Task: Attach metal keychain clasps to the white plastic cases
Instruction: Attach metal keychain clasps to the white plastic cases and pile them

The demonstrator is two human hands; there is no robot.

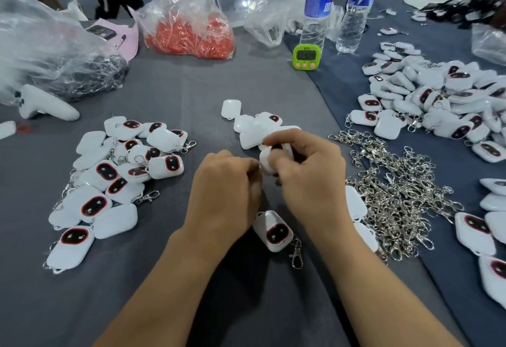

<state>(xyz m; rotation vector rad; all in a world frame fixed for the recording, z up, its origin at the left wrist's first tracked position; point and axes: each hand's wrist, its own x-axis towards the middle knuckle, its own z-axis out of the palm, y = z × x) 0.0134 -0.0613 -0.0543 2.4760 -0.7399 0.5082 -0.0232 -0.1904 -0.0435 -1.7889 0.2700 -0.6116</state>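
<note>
Hold the white case at the centre of the frame, where your right hand grips it with fingers and thumb curled round its body. Your left hand sits just left of it, fingers curled in and meeting the case's edge. Whether they pinch a clasp cannot be told, as the knuckles hide the fingertips. To fit the clasp well, turn the case so that its attachment corner faces the left hand, and brace both wrists on the grey cloth. Judging by the finished case just below your hands, the clasp ring should pass fully through and hang free; check this before release. Do not squeeze hard: the plastic looks smooth and may slip. Draw the next clasp from the heap of loose clasps at centre right, lifting one clear, since they likely tangle. Place completed units with the pile of fitted cases at centre left, apart from the bare cases just above your hands.
</note>
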